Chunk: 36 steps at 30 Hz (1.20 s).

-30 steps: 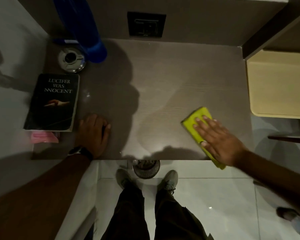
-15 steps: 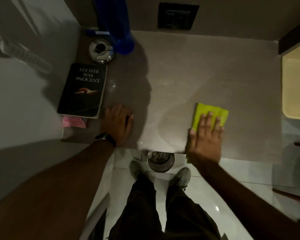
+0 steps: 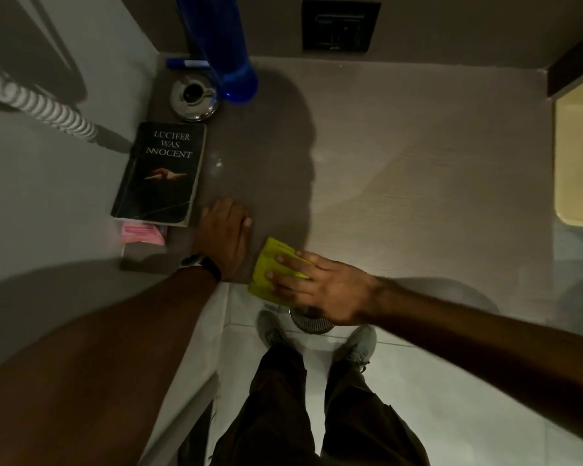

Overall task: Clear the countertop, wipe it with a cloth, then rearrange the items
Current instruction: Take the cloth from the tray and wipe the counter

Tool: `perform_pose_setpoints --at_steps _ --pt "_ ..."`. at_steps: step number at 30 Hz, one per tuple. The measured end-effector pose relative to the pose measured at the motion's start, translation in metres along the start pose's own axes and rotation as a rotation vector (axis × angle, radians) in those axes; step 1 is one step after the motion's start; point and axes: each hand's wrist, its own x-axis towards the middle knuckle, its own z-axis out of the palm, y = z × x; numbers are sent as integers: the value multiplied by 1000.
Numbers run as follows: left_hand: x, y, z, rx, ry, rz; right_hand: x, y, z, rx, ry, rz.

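My right hand (image 3: 320,287) presses flat on a yellow-green cloth (image 3: 266,267) at the front edge of the grey-brown countertop (image 3: 401,169). Just left of it, my left hand (image 3: 226,237) rests palm down on the counter with its fingers together, a watch on the wrist. Along the left side lie a black book (image 3: 160,173), a pink packet (image 3: 142,233), a metal ashtray (image 3: 195,99), a blue bottle (image 3: 231,65) and a blue marker (image 3: 186,63).
A black switch plate (image 3: 340,25) is set in the back wall. A cream tray or shelf (image 3: 579,156) sits at the right. A coiled white cord (image 3: 37,105) runs along the left wall. Below the counter edge are a metal bin (image 3: 312,322) and my shoes on a tiled floor.
My right hand has slid the cloth leftward along the front edge, from the right-middle of the counter to beside my left hand. The left hand stays put.
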Motion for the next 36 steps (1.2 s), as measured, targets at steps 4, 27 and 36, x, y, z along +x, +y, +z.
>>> perform_pose_setpoints --at_steps 4,27,36 --pt "0 0 -2 -15 -8 -13 -22 35 -13 -6 -90 -209" --pt "-1 6 -11 -46 -55 -38 74 139 -47 56 69 392" --pt "-6 10 -15 41 35 20 74 71 -43 97 13 327"
